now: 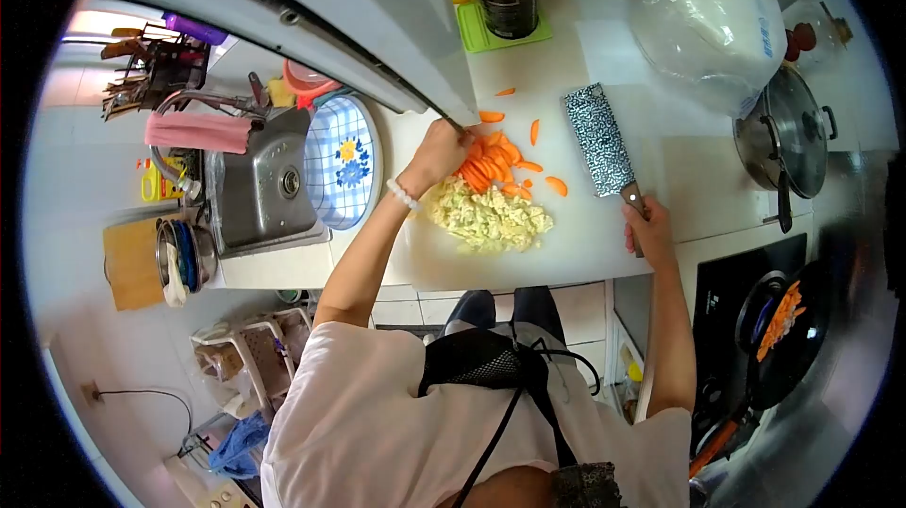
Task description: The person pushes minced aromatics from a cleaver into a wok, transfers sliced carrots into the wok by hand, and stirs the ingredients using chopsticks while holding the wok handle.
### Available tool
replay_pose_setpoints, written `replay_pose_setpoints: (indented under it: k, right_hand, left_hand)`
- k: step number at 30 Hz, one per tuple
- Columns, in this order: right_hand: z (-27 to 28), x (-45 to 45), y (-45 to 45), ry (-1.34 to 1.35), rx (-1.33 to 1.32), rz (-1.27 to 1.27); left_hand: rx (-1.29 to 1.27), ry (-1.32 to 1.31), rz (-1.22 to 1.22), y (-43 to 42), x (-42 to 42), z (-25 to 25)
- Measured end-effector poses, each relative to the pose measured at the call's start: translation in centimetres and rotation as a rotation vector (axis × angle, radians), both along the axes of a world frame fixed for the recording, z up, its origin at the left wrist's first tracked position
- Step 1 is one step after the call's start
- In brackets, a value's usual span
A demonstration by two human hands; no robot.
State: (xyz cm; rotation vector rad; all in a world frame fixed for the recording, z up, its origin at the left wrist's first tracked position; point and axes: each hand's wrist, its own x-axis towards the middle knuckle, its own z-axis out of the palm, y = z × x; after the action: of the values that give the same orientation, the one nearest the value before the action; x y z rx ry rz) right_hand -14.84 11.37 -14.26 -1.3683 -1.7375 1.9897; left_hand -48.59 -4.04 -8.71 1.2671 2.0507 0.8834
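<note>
My left hand [442, 153], with a beaded bracelet on its wrist, rests at the left edge of a pile of carrot slices [493, 160]. Its fingers are curled and the tips are hidden, so what they hold, if anything, does not show. Just below the carrots lies a heap of chopped pale yellow-green vegetable [491, 218]. Several loose carrot slices are scattered above and to the right. In my right hand [649, 228] is the handle of a cleaver [601, 142]. Its broad, black-and-white speckled blade points away from me, flat over the white cutting board [453, 269].
Left of the board stand a blue-checked plate [330, 192] and a sink [274, 213]. A lidded pot [802, 130] and a plastic bag [703, 26] are at the back right. A wok [802, 347] with carrots sits on the stove. A white door edge [377, 26] overhangs the counter.
</note>
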Motion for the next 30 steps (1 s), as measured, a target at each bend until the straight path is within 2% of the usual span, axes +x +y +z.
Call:
replay_pose_setpoints:
  k: [1,3,4,7,8,9,11,15,17,19,22,25,27,30]
  right_hand:
    - [0.1,-0.4,0.2,0.001,-0.001,0.008]
    - [0.3,-1.4,0.7,0.011,0.053,0.03]
    - [0.2,-1.9,0.9,0.012,0.052,0.035]
    - [0.3,-3.5,1.8,-0.009,0.088,0.082]
    - [0.7,-4.1,1.9,-0.051,0.128,0.129]
    - [0.9,-4.7,2.2,-0.093,0.169,0.176]
    - [0.8,-5.8,2.9,-0.11,0.203,0.236]
    - [0.8,-8.2,3.8,-0.093,0.293,0.386]
    - [1.2,-9.3,4.0,-0.078,0.263,0.398]
    - [1.3,-10.0,4.1,-0.065,0.233,0.409]
    - [1.1,-10.9,4.0,-0.076,0.165,0.466]
    - [1.1,-11.5,3.3,-0.088,0.117,0.515]
    - [1.4,-11.8,2.8,-0.126,0.082,0.552]
    - [1.7,-12.0,2.7,-0.147,0.075,0.632]
  left_hand:
    - [-0.001,0.001,0.008,-1.0,-0.1,-0.2]
    - [0.003,0.087,0.229,-3.4,-0.7,-1.4]
    - [-0.042,0.208,0.243,-4.6,-1.0,-1.7]
    - [-0.162,0.264,0.39,-7.4,-1.0,-2.6]
    - [-0.273,0.325,0.336,-8.1,-1.5,-3.1]
    - [-0.272,0.325,0.34,-8.0,-1.4,-2.7]
    - [-0.273,0.158,0.351,-7.9,-1.1,-2.0]
    - [-0.289,0.107,0.288,-6.4,-2.1,-2.3]
    - [-0.408,0.14,0.19,-5.1,-1.6,-0.8]
    - [-0.411,0.132,0.166,-4.4,-1.6,-1.0]
    - [-0.56,0.283,0.052,-3.0,-0.9,-1.1]
    - [-0.65,0.374,0.039,-1.8,0.7,0.2]
    - [-0.613,0.425,0.039,-1.9,1.0,-0.8]
    - [-0.486,0.333,0.019,-1.7,0.9,-1.9]
